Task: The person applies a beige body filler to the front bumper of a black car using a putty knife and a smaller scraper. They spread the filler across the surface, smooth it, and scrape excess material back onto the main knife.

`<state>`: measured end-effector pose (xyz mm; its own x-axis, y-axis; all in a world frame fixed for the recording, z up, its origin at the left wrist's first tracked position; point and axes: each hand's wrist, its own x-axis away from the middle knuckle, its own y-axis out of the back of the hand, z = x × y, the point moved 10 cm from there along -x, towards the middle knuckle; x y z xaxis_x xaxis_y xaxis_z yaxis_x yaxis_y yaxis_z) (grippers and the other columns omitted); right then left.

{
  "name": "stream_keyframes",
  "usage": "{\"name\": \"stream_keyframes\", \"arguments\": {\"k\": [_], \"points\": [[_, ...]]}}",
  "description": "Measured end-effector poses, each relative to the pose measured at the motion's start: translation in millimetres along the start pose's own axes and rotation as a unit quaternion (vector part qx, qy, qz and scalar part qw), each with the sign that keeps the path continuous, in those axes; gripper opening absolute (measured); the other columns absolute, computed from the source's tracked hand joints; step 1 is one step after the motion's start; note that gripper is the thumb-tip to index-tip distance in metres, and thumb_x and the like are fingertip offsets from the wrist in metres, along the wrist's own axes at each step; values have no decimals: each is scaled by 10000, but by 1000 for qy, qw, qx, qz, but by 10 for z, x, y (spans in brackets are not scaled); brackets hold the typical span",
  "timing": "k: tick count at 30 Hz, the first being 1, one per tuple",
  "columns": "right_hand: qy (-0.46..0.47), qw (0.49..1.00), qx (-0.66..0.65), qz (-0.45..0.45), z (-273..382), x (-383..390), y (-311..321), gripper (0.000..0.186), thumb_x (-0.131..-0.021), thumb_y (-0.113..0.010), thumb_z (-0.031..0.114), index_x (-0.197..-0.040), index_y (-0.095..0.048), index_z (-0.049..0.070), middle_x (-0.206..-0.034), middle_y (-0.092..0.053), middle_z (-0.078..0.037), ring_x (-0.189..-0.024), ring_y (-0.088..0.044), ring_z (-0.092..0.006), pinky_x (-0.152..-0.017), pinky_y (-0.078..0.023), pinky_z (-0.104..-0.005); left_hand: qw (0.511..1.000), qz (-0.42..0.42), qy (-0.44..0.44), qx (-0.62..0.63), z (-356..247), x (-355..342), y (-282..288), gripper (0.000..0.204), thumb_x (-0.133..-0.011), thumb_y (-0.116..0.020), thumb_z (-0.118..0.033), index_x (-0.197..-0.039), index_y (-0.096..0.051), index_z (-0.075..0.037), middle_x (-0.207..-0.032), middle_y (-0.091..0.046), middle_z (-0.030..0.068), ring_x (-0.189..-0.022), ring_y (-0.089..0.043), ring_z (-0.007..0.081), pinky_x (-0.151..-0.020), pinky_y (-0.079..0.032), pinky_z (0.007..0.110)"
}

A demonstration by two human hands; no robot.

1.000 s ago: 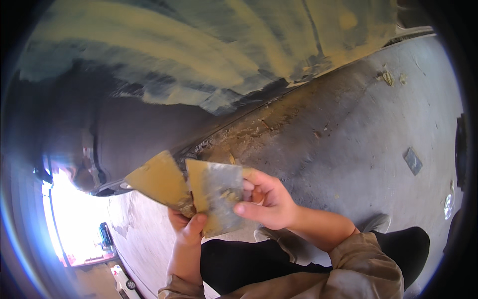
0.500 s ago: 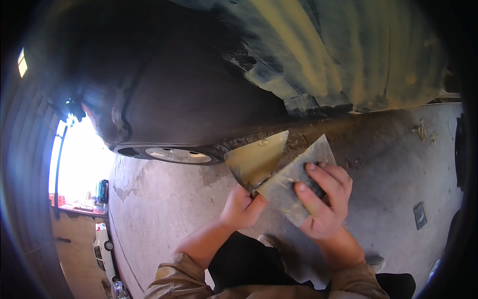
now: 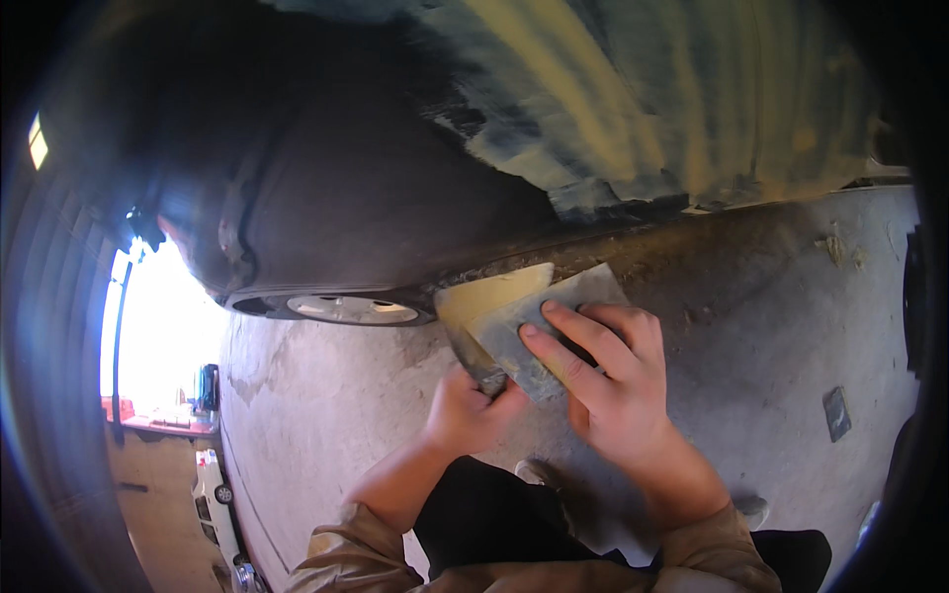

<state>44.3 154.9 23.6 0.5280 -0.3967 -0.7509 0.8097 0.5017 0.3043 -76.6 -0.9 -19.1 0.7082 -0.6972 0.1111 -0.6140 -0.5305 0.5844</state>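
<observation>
My left hand (image 3: 465, 413) is closed round the handle of a putty knife (image 3: 502, 293), its wide blade coated with yellowish filler and pointing away from me. In my right hand (image 3: 618, 381) is a flat grey spreader plate (image 3: 588, 287), gripped with the fingers on its upper face. The spreader lies across the right part of the putty knife's blade and hides some of it. Both tools are held over the floor, short of the dark car body (image 3: 366, 188). Streaks of yellow filler (image 3: 682, 128) cover the car's panel at the upper right.
A car wheel (image 3: 351, 309) shows below the body, left of my tools. On the concrete floor (image 3: 326, 395) lies a small dark flat piece (image 3: 836, 413) at the right. Dried scraps (image 3: 838, 247) lie near the car's lower edge. A white car (image 3: 215, 504) stands far left, by a bright doorway (image 3: 158, 326).
My right hand has moved left and turned, bringing the spreader further over the putty knife's blade. The left hand has shifted only slightly. The view has tilted a little.
</observation>
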Motion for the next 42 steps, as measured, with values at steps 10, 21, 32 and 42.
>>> {"name": "stream_keyframes", "arguments": {"k": [10,21,32,42], "points": [[-267,663,-617,-330,-1420,752,23,315,-1010,-613,-16,-1315,-652,53,-1281,-706,-36,-1173,-638,-161,-1013,-475,-343,792,510,-254,220,-1349,-285,519,298,-938,-811,-146,-1061,-625,52,-932,-723,216,-782,-755,340,-657,-644,441],[-412,564,-491,-521,-1696,1362,-33,299,-976,-695,65,-1273,-669,97,-1173,-709,12,-1049,-615,-102,-863,-463,-297,897,375,-211,-97,-3025,-1217,230,564,-852,-881,-424,-892,-617,72,-536,-622,153,-379,-602,210,-325,-478,289],[-376,604,-440,-548,-1707,1348,154,228,-954,-698,64,-1181,-690,63,-1129,-728,-12,-1023,-650,-118,-860,-489,-289,805,515,-236,-178,-3387,-1193,-121,552,-884,-865,-272,-1233,-602,65,-593,-589,97,-368,-522,154,-329,-469,288],[-416,473,-477,-614,-2393,1311,-403,209,-935,-685,43,-1136,-723,2,-997,-746,-55,-863,-677,-127,-781,-534,-304,690,694,-203,-12,-3846,-1240,-129,305,-946,-703,46,-1248,-662,42,-639,-658,150,-445,-661,245,-398,-602,372]]}}
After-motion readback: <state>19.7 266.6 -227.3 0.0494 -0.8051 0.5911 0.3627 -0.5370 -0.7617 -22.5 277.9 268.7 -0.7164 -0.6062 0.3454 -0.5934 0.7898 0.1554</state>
